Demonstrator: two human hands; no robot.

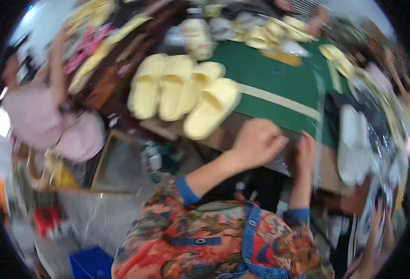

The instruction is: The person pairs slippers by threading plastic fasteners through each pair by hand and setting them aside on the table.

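Note:
My left hand (261, 143) is over the near edge of the work table, its fingers curled in. Anything inside them is hidden. A short gap away, my right hand (306, 151) is side-on with its fingers stretched out, blurred, and nothing visible in it. Some clear plastic film (280, 165) shows below and between the hands. Left of my left hand lie several pale yellow slippers, the nearest slipper (212, 109) slanting toward the edge. Beyond my hands a green mat (279, 88) covers the table, crossed by a cream strip (279, 101).
At the right, white slippers (354, 144) lie beside clear plastic bags (386, 135). More yellow slippers (265, 35) are at the far side, near other people. A person in pink (56, 116) works at the left. A blue bin (91, 262) stands on the floor at lower left.

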